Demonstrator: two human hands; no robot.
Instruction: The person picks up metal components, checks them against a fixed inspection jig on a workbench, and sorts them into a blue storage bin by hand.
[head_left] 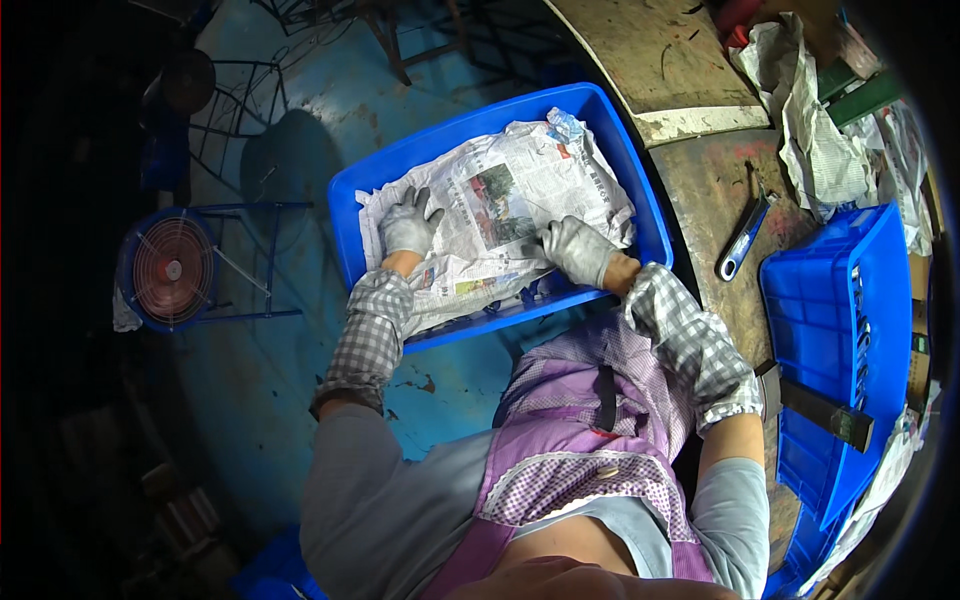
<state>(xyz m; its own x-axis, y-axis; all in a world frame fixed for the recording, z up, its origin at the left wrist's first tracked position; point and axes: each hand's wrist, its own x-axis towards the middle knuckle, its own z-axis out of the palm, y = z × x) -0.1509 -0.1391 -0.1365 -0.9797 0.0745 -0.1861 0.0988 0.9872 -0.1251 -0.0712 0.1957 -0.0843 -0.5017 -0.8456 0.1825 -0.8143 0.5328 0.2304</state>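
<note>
A large blue plastic bin sits in front of me, with crumpled newspaper spread across its inside. My left hand, in a grey-white glove, lies on the paper's left part with its fingers spread. On the right, near the bin's close edge, my gloved right hand rests on the newspaper, palm down. Its fingers are bent and somewhat apart, with dark fingertips against the sheet. Under the paper's near edge some small dark things show along the bin wall; I cannot make out what they are.
Right of the bin stands a worn workbench bearing a blue-handled adjustable wrench, a hammer-like tool and another blue bin. Crumpled paper lies at its back. A round fan stands on the blue floor at left.
</note>
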